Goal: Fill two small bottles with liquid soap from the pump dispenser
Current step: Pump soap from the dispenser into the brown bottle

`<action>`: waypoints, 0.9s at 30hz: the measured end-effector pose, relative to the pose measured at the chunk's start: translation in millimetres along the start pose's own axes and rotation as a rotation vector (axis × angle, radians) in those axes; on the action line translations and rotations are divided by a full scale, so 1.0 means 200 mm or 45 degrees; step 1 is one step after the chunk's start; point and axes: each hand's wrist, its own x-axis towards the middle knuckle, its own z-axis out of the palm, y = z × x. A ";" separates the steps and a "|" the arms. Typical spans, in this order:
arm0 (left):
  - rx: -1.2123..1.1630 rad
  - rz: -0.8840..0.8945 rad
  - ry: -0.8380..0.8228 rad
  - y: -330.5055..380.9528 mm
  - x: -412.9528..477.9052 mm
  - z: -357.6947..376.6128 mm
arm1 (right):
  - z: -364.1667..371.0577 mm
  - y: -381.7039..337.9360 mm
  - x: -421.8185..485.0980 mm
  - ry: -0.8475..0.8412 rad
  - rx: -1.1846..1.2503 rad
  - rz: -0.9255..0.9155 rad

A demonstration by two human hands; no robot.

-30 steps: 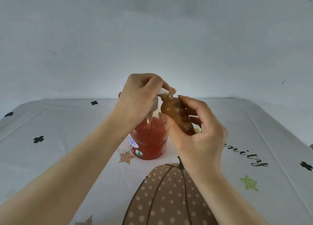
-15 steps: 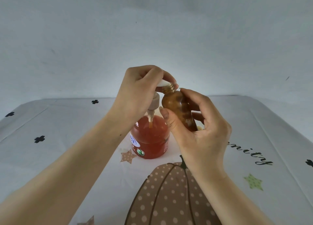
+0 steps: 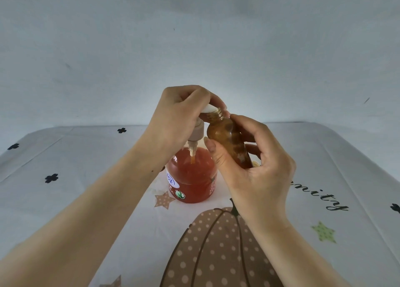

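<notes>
- Fingers of the left hand curl closed over the white pump head, pressing from above; only its spout end shows past the knuckles.
- Right hand wraps the small amber bottle, thumb across the front, the other fingers closed behind it, so the bottle hangs in the air clear of the tablecloth.
- Bottle's long axis is tilted, neck up and leaning left towards the spout, base down and right inside the palm. Its open threaded mouth sits just under and touching, or nearly touching, the spout tip; which, I cannot tell.
- Pump dispenser stands upright on the cloth, directly below the left hand and just left of the bottle, holding red-orange soap.
- Judged from this, the next press depends on the mouth staying beneath the spout; a small drift right would spill soap down the glass.
- A second small bottle is not clearly visible.
</notes>
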 end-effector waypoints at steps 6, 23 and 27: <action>0.028 -0.050 -0.006 -0.02 -0.02 0.01 | -0.01 0.01 -0.02 -0.024 0.010 0.026; -0.016 0.001 -0.029 -0.02 0.00 -0.02 | 0.00 0.01 0.00 0.018 -0.012 -0.020; -0.068 0.004 -0.014 -0.03 0.01 -0.02 | 0.00 0.00 0.01 0.011 -0.004 -0.031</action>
